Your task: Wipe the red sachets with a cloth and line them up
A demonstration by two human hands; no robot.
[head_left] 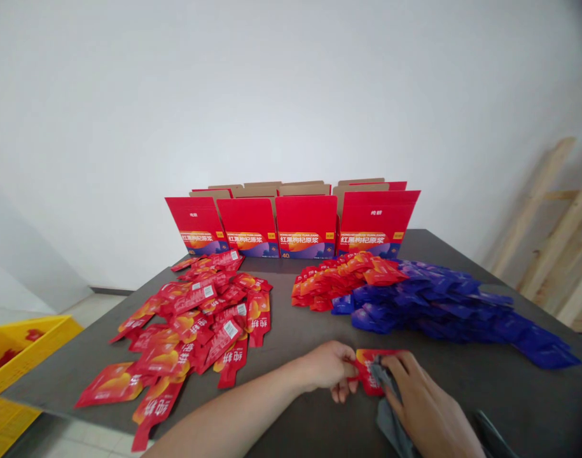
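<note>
A red pouch with orange print lies between my two hands near the front of the dark table. My left hand is closed, its fingers pinching the pouch's left end. In my right hand is a grey cloth, pressed against the pouch's printed face; part of the cloth hangs down below the fingers. To the left lies a loose heap of red pouches. Beyond my hands sit a stack of red pouches and, right beside it, a long pile of blue pouches.
Open red cartons stand in rows at the back of the table, flaps up. A yellow crate with red items in it is at the left, below the table edge. Wooden framing leans at the right. A dark object lies at front right.
</note>
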